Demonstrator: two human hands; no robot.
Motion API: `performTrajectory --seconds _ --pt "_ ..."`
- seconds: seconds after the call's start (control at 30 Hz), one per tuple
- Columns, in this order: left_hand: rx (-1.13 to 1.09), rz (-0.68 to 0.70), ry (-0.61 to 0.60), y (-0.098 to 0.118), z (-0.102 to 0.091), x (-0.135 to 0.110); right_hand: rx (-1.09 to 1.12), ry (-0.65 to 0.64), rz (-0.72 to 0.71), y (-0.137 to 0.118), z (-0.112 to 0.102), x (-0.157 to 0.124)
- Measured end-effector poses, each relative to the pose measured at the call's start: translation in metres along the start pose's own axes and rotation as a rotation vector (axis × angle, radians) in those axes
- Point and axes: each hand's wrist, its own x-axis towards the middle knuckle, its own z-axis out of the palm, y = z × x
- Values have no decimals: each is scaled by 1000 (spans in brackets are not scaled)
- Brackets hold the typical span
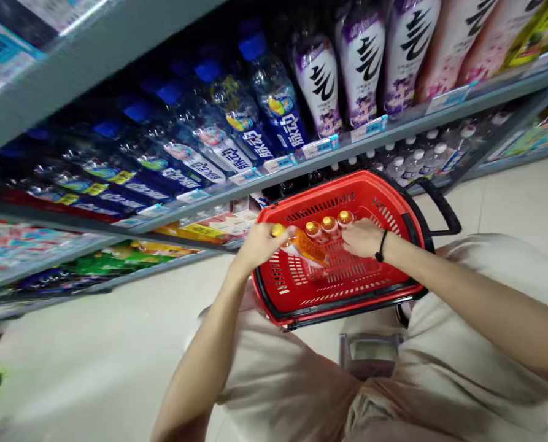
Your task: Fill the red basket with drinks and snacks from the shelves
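My left hand [264, 245] is closed round an orange drink bottle [308, 247] with a yellow cap. This bottle is tilted, its base pointing right and down into the red shopping basket [333, 293]. Inside, along the far side, several more yellow-capped orange bottles [329, 224] stand in a row. My right hand [363, 238], with a black band on the wrist, reaches into the basket from the right. Its fingers are curled against the rightmost bottle [345, 217] of that row, partly hiding the body below the cap.
The basket's black handle [442, 205] sticks out at the right. Beyond the basket, a grey shelf [218, 195] holds blue-capped bottles [278, 98] and white-and-purple bottles [363, 61]. Clear bottles [416, 162] stand on the lower level. My knees flank the basket above a pale tiled floor [103, 350].
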Motion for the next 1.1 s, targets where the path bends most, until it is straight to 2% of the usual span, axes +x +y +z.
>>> performTrajectory --seconds 0.1,0.17,0.3,0.43,0.67,0.93,1.1 --pt "97 92 -148 10 31 20 25 -43 29 8 0 2" --pt "128 101 -216 10 52 34 44 -40 25 10 -3 2" --pt "151 46 -323 -6 91 62 88 3 -9 11 -14 0" --pt "162 -55 -348 -22 117 84 130 33 -17 15 -20 1" --pt "101 -239 -271 -34 138 108 171 41 2 18 -22 7" --pt "27 -436 -216 -33 152 117 208 6 -23 9 -13 18" --pt "-24 -491 -194 -31 155 118 168 5 -9 11 -4 22"
